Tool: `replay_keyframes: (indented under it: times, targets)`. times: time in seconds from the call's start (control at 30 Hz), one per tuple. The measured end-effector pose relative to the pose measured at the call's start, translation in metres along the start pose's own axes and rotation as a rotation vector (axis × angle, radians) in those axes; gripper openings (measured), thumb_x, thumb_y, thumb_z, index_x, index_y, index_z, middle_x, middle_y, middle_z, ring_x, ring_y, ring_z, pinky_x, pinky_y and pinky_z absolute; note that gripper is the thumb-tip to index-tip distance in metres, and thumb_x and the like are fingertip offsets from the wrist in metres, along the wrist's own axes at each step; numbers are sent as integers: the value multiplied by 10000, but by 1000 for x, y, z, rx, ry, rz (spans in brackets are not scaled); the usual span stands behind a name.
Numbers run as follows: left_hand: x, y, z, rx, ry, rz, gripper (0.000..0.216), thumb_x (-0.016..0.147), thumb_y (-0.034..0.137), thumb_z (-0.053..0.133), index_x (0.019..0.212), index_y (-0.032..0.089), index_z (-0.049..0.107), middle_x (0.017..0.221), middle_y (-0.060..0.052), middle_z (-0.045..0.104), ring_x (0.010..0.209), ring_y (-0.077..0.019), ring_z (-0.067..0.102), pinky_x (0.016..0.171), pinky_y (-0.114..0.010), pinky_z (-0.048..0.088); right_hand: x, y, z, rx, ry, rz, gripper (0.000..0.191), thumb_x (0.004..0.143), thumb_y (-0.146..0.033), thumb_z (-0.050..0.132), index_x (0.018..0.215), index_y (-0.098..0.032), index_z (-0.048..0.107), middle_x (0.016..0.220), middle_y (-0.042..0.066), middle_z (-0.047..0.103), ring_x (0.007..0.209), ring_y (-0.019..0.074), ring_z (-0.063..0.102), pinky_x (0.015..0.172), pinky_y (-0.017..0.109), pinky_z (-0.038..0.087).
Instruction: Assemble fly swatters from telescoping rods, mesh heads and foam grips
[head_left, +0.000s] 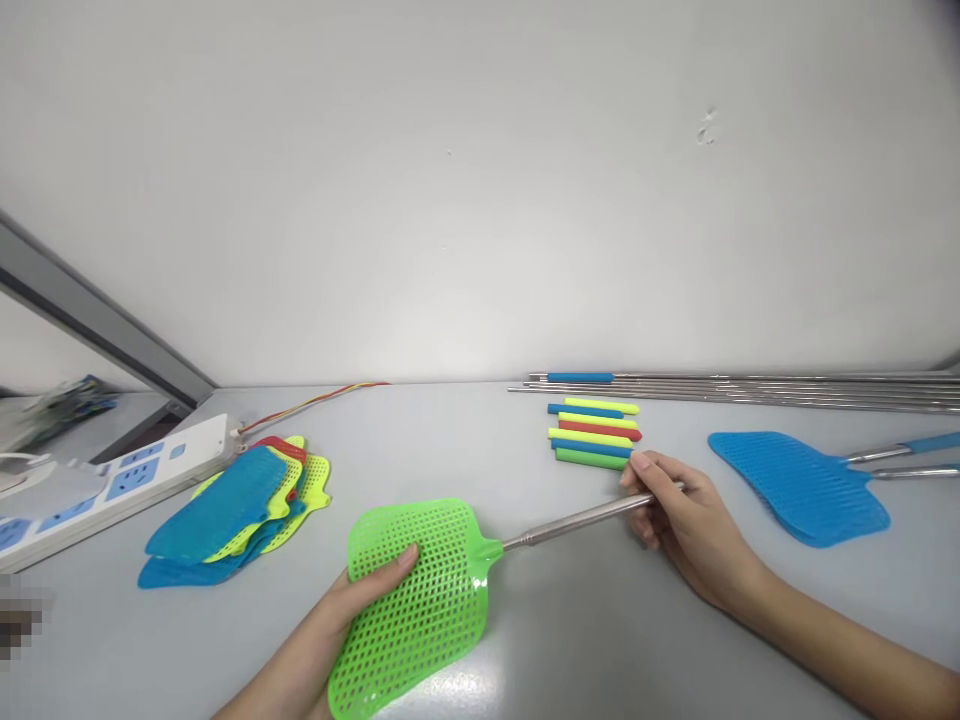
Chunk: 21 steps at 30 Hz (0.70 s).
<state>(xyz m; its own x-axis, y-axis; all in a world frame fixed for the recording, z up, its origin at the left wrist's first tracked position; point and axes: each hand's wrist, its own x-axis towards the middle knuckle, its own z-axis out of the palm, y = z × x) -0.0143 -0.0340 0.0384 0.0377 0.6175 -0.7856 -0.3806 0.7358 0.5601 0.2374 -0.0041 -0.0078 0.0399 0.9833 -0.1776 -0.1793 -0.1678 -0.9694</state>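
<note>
Plain pale wall (450,200) at the back, grey table (465,440) under everything. In the head view, you've got the green mesh head (431,590) up front, low and near the middle, and it looks joined to the metal rod (585,518), so I'd call that bit done. No coloured sleeve shows on the rod though, and the loose sleeves (592,438) lie just beyond your right hand (686,520), so that part looks undone to me. Your left hand's (341,605) fingers are clamped on the head, your right's are pinched round the rod near its far end. Head's bright, glossy, full of little holes, slightly curved; rod's shiny and bare.
</note>
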Motion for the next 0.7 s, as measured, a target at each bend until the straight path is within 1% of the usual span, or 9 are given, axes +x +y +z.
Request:
replay_keyframes:
  times: [0.1, 0.2, 0.27, 0.33, 0.4, 0.47, 0.57, 0.7]
  targets:
    - [-1, 5, 0, -20, -26, -19, 459, 643, 264, 626, 1061, 97, 537, 791, -104, 680, 778, -277, 616, 687, -345, 495, -1, 1, -3, -173, -72, -57, 349, 764, -408, 456, 537, -146, 496, 392, -26, 412, 353, 70, 355, 365, 195, 277]
    - [-3, 9, 0, -17, -36, -38, 437, 645, 265, 622, 1041, 94, 552, 789, -104, 680, 785, -269, 616, 690, -331, 494, -1, 2, -6, -211, -153, -43, 372, 763, -412, 453, 525, -134, 518, 410, -14, 441, 353, 67, 361, 356, 195, 279]
    - [-4, 10, 1, -14, -34, -39, 411, 652, 259, 615, 1028, 103, 560, 793, -97, 681, 788, -258, 617, 693, -318, 492, 1, 1, -9, -198, -218, -13, 362, 760, -404, 462, 555, -121, 557, 434, -4, 465, 355, 64, 364, 348, 192, 278]
    - [-4, 10, 2, -8, -27, -27, 376, 657, 260, 611, 1003, 118, 572, 790, -86, 682, 781, -250, 620, 685, -311, 494, 4, 1, -13, -170, -298, 18, 311, 742, -374, 501, 616, -108, 600, 467, 8, 499, 363, 62, 378, 339, 186, 279]
    - [-4, 9, 2, 10, -15, -8, 343, 653, 266, 616, 966, 128, 586, 772, -80, 684, 758, -251, 625, 658, -314, 500, 8, 0, -16, -126, -379, 54, 235, 714, -325, 555, 712, -102, 631, 496, 19, 535, 371, 63, 403, 332, 177, 286]
    - [-3, 7, 1, 30, -5, 10, 335, 643, 271, 626, 944, 129, 592, 761, -82, 685, 736, -257, 628, 627, -317, 504, 10, 0, -19, -87, -441, 87, 208, 691, -274, 589, 800, -105, 641, 533, 33, 573, 387, 68, 440, 335, 171, 307]
    - [-1, 5, 0, 52, -1, 27, 393, 623, 275, 643, 981, 126, 578, 787, -96, 680, 739, -265, 627, 629, -328, 503, 12, -2, -21, -58, -475, 108, 206, 687, -236, 594, 840, -110, 648, 592, 59, 616, 416, 83, 494, 341, 172, 338]
    - [1, 3, -1, 71, 8, 40, 480, 600, 277, 662, 1039, 120, 549, 806, -108, 675, 752, -267, 624, 664, -340, 498, 11, -2, -21, -52, -485, 119, 204, 683, -224, 596, 850, -122, 655, 631, 74, 640, 452, 103, 536, 343, 172, 355]
